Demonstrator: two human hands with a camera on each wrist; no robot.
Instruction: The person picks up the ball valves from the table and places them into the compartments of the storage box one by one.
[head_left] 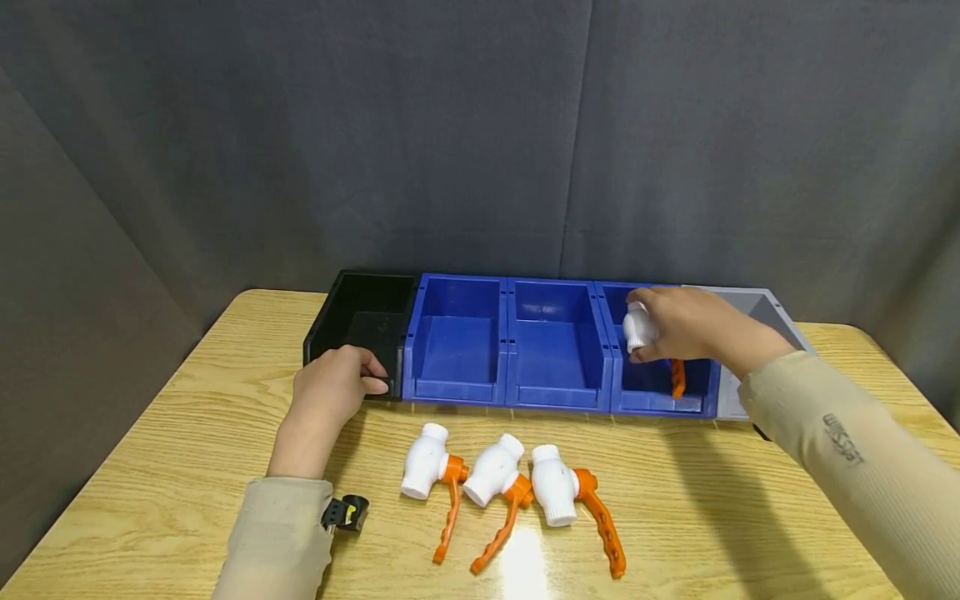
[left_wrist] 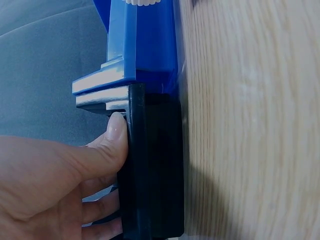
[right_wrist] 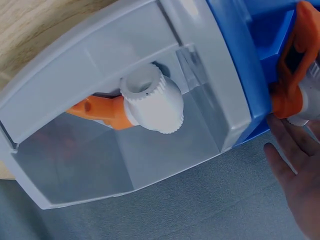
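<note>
My right hand (head_left: 682, 327) holds a white ball valve (head_left: 638, 326) over the rightmost blue bin (head_left: 663, 406). Its orange handle (right_wrist: 300, 47) hangs below the hand, inside the bin's outline. At the far left, my left hand (head_left: 333, 385) rests at the front edge of the black bin (left_wrist: 155, 170). The thumb lies on the rim near its corner, and the other fingers reach over behind the front wall. On the wooden table lie three more ball valves, a left one (head_left: 425, 461), a middle one (head_left: 495, 469) and a right one (head_left: 555, 486), orange handles toward me.
Two other blue bins, one on the left (head_left: 456, 390) and one in the middle (head_left: 558, 395), stand between the hands. A grey bin (right_wrist: 100, 55) ends the row at right, with another white ball valve (right_wrist: 155, 102) in it. A grey curtain (head_left: 480, 133) hangs behind.
</note>
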